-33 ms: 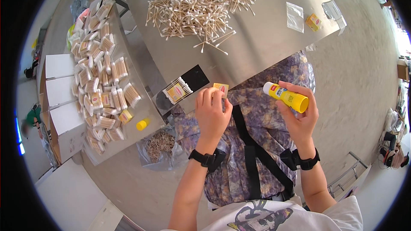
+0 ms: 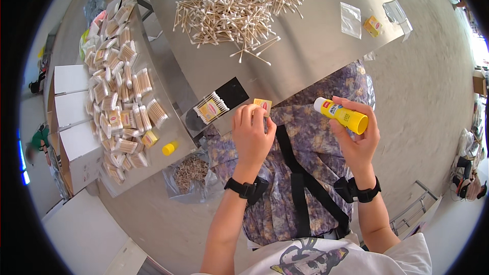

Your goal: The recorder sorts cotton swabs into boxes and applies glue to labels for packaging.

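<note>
A yellow glue stick [image 2: 344, 116], uncapped at its white end, is gripped by my right hand [image 2: 358, 140] and tilted over my lap. My left hand [image 2: 251, 137] pinches a small yellow printed card [image 2: 263, 105] at the near table edge, and its fingers cover the card's lower part. Just left of that hand lies a flat row of cotton swabs with a yellow label [image 2: 211, 108] across it, on a black pad [image 2: 234, 93]. Farther back on the metal table [image 2: 305, 46] is a big heap of loose cotton swabs [image 2: 239, 7].
Many wrapped swab packs [image 2: 122, 91] cover the side table at left, with a yellow cap [image 2: 170, 147] near its edge. A clear bag of swabs [image 2: 191, 174] sits below. A small plastic bag [image 2: 351, 20] and a stack of yellow cards [image 2: 373, 26] lie at the right corner.
</note>
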`<state>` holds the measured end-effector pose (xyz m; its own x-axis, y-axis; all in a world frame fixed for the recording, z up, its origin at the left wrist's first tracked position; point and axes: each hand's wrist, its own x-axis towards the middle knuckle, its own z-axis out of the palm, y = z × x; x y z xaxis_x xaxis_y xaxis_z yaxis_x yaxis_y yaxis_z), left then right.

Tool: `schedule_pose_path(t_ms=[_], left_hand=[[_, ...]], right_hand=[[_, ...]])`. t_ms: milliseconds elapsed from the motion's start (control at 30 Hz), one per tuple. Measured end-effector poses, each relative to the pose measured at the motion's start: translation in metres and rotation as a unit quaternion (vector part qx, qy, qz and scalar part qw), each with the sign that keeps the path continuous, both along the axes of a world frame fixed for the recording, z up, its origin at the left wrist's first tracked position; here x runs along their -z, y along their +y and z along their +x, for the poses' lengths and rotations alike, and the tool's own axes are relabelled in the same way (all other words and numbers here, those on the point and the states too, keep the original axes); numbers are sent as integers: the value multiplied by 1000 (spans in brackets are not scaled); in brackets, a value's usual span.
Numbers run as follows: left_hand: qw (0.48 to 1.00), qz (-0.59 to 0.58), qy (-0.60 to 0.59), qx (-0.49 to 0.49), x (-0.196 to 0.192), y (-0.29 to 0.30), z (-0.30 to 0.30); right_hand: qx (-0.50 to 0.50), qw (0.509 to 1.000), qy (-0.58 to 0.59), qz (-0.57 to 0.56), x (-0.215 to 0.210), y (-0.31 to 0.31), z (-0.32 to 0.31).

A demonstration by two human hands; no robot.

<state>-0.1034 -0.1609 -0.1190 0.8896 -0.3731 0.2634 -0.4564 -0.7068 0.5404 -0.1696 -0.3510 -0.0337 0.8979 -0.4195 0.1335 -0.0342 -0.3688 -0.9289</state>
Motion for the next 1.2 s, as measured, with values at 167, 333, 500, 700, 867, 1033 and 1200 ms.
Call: schedule_pose_path(t_ms=[167, 333, 500, 700, 867, 1033, 1200], left_hand=[[1000, -14, -16, -7, 1, 2, 3], [914, -314, 218, -138, -7, 23, -4], [733, -544, 301, -276, -14, 79, -35], [561, -647, 302, -420, 10, 153, -86], [495, -702, 318, -401, 34, 158, -89], [490, -713, 321, -386, 44, 135, -67], [566, -669, 292, -384, 62, 109, -51]], right_hand=[[6, 1000, -7, 15, -2, -4, -1], [-5, 1000, -25, 10, -7, 1, 1], [-11, 1000, -21, 2, -7, 8, -2], [-27, 999, -22, -11, -16, 30, -9], [-39, 998, -24, -43, -21, 51, -19], [-39, 998, -25, -33, -28, 63, -28], [-25, 999, -14, -36, -31, 68, -36]])
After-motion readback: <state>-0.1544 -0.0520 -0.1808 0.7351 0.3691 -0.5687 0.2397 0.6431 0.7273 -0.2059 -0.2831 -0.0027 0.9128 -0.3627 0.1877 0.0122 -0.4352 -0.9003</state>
